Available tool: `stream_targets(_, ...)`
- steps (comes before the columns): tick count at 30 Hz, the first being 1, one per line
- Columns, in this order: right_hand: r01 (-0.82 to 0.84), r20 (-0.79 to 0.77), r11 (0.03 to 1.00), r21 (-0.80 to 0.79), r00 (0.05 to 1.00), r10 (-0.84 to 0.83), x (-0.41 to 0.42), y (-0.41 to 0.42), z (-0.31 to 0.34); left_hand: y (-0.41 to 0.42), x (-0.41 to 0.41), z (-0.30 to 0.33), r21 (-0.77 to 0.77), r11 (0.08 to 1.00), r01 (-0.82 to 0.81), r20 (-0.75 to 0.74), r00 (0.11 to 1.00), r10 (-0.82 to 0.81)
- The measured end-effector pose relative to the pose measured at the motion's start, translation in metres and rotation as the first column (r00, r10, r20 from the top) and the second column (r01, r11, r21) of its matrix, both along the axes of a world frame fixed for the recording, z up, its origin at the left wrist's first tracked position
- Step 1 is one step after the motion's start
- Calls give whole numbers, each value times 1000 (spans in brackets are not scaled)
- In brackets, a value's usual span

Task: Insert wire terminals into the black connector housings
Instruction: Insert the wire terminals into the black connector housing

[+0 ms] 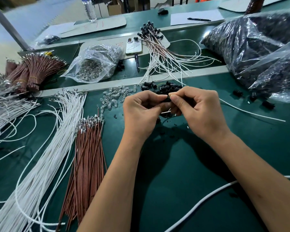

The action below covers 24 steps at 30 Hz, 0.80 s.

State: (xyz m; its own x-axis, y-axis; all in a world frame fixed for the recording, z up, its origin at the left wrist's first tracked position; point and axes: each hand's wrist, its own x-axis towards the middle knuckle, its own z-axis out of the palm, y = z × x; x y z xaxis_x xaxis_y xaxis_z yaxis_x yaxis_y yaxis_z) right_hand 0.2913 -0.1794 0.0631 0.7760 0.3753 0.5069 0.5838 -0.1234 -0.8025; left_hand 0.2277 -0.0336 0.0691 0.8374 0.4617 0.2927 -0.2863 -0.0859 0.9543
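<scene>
Both hands meet over the green worktop (182, 164). The left hand (141, 113) and right hand (196, 111) each pinch one small black housing (166, 99) between them. More black housings (162, 87) lie just behind that grip.

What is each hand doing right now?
Left hand: pinching the black connector housing.
Right hand: pinching the same housing's other end.
</scene>
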Motion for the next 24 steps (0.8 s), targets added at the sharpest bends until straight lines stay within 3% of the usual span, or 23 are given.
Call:
stream_targets(3,-37,-56,999,-28,998,35,2,-2,2,-1,2,4,-126,989,-81,-22,997,79)
stream_targets(6,-40,8,992,-120,999,41,-3,1,3,-1,2,9,-330,935,-127,-46,992,118)
stream_targets(11,-33,67,981,-191,997,46,-11,5,7,-5,2,15,-433,896,-96,-42,995,86)
stream_targets(21,-7,69,982,-189,997,21,-11,3,11,-5,2,16,-363,925,-112,-23,994,112)
stream_targets(24,2,104,979,-204,994,19,-12,3,10,-3,3,14,-256,962,-97,25,994,107)
